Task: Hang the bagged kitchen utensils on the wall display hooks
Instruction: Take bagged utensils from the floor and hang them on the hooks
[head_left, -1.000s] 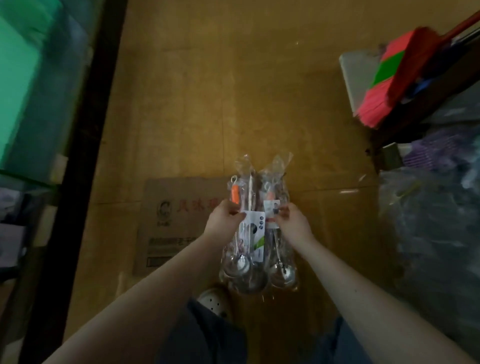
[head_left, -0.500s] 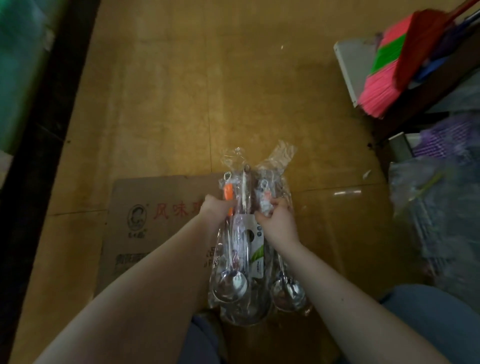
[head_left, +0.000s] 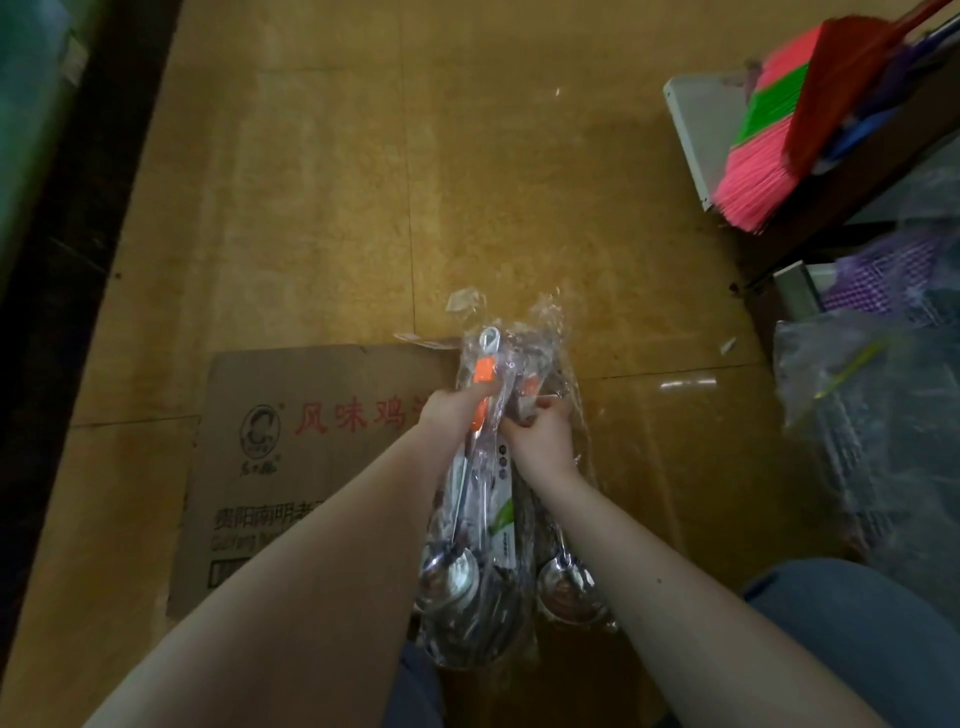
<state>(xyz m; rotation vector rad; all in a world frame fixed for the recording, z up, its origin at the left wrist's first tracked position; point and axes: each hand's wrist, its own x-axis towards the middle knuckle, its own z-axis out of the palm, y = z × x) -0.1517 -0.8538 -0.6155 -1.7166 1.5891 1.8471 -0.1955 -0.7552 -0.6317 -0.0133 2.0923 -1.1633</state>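
Several clear bags (head_left: 543, 325) hold ladles (head_left: 449, 574).

Both forearms bare, reaching forward and down, converging at centre. My left hand (head_left: 453, 411) is curled round the handle end of the bagged ladles (head_left: 452, 571). My right hand (head_left: 540, 439) grips the same bundle just beside it, back of hand up, fingers curled.

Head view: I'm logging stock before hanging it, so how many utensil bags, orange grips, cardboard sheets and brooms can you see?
Utensil bags: 2
Orange grips: 2
Cardboard sheet: 1
Broom: 1
Total: 6
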